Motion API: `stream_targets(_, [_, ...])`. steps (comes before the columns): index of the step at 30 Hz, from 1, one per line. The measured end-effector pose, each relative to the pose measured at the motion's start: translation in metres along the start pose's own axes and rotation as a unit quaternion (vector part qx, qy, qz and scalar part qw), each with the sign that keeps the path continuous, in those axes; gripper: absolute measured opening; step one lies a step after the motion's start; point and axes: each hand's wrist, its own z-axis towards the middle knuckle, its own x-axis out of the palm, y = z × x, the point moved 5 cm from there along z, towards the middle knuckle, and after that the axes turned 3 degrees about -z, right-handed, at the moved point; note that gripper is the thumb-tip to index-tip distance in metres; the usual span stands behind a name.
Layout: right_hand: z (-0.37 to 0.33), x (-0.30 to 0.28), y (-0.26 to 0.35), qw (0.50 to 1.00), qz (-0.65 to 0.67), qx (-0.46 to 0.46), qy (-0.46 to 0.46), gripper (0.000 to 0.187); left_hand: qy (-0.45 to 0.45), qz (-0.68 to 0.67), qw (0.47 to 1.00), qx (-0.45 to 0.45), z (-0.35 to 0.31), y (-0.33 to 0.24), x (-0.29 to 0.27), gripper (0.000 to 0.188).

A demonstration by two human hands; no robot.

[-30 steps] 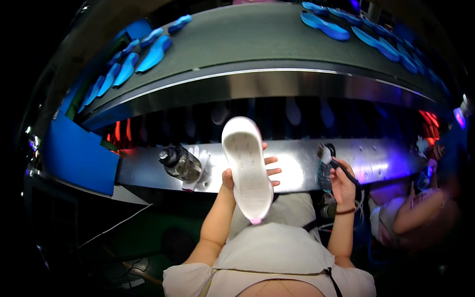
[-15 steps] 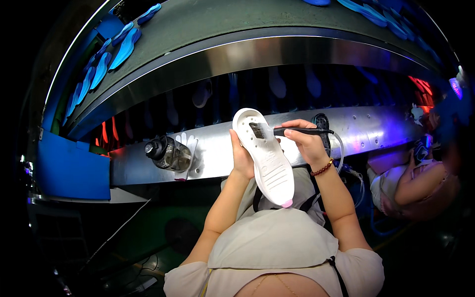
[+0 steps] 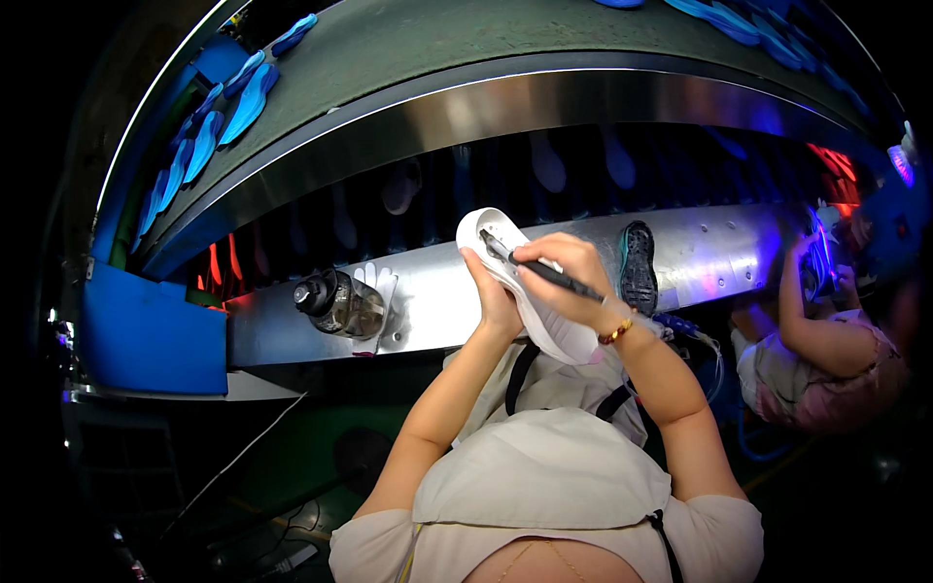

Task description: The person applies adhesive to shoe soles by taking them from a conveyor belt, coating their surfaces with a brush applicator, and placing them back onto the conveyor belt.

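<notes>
My left hand (image 3: 498, 303) grips a white shoe sole (image 3: 562, 342) along its left side and holds it up tilted, with the rounded end farther from me. Closed around the black handle of a slim brush (image 3: 552, 276), my right hand (image 3: 575, 267) reaches over the sole. The brush tip sits inside the raised rim at the far end. My right hand and wrist cover part of the sole's right side. A dark sole with a teal edge (image 3: 639, 267) lies on the metal ledge (image 3: 437, 306), right of my right hand.
A dark-capped clear bottle (image 3: 345, 306) and a white glove (image 3: 377, 287) stand on the ledge at left. Beyond runs a green conveyor belt (image 3: 418, 53) carrying several blue soles (image 3: 251, 102). More soles hang dimly beneath it. A co-worker (image 3: 826, 340) sits at right.
The sole has turned and tipped, so its inner face shows less. My right hand has moved left over it, and the brush now slants toward the rim at the far end.
</notes>
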Motion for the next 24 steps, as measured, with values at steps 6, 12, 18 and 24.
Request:
stream_targets(6, [-0.052,-0.002,0.007,0.987,-0.006,0.017,0.159,0.014,0.083,-0.018,0.989,0.123,0.015,-0.052,-0.021,0.077])
stream_targets(12, [-0.03,-0.039,0.018,0.979,0.141,0.07,0.128,0.018,0.117,-0.066,0.991,0.01,-0.006,-0.044,0.001,0.087])
stream_targets(18, [0.003,-0.036,0.03,0.987,0.127,-0.015,0.098,0.015,0.151,-0.065,0.986,-0.02,-0.023,-0.032,0.028,0.078])
stream_targets(24, [-0.012,-0.048,0.032,0.956,0.272,0.062,0.093,0.014,0.087,-0.021,0.996,0.03,-0.029,-0.04,0.034,0.09])
